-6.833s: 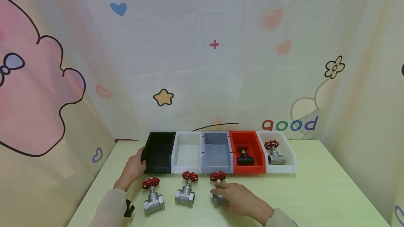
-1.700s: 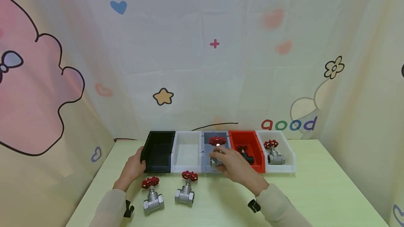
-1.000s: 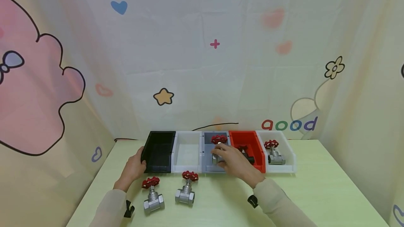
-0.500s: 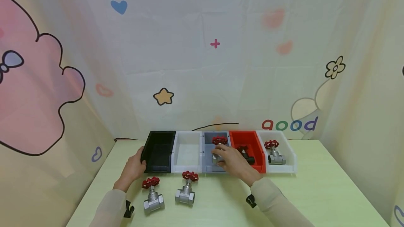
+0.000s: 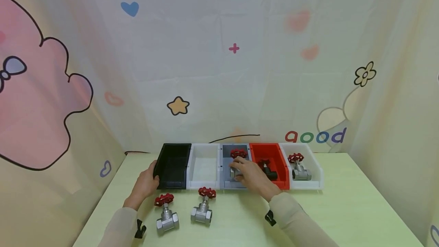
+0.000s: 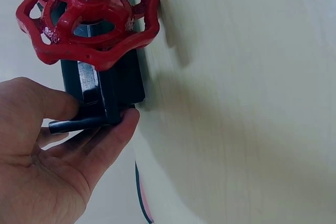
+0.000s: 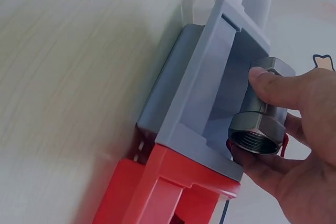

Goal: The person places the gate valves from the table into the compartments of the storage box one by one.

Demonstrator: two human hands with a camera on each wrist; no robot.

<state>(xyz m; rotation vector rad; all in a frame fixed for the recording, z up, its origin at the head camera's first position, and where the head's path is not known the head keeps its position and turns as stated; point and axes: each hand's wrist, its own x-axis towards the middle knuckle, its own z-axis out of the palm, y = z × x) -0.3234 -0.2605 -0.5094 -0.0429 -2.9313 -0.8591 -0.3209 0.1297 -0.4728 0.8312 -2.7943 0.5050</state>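
My left hand [image 5: 145, 183] grips the outer left wall of the black bin [image 5: 172, 167], thumb on one side and fingers on the other in the left wrist view. My right hand [image 5: 252, 174] holds a silver gate valve [image 7: 262, 111] with a red handwheel [image 5: 238, 153], at the grey bin [image 5: 226, 163]. Thumb and fingers pinch its metal body; the threaded opening shows in the right wrist view, and the hand hides part of the body. Two more such valves stand in front of the row, a left valve [image 5: 167, 219] and a middle valve [image 5: 201, 214].
The joined bins run left to right: black, a white bin [image 5: 204, 165], grey, a red bin [image 5: 268, 151] with a black valve [image 5: 269, 172], and another white bin [image 5: 317, 178] holding a silver valve [image 5: 302, 172]. A printed curtain [image 5: 205, 56] hangs behind the table [image 5: 346, 209].
The right hand has carried the valve from the tabletop up into the grey bin. Over the last second it has shifted only slightly. The left hand has stayed on the black bin.
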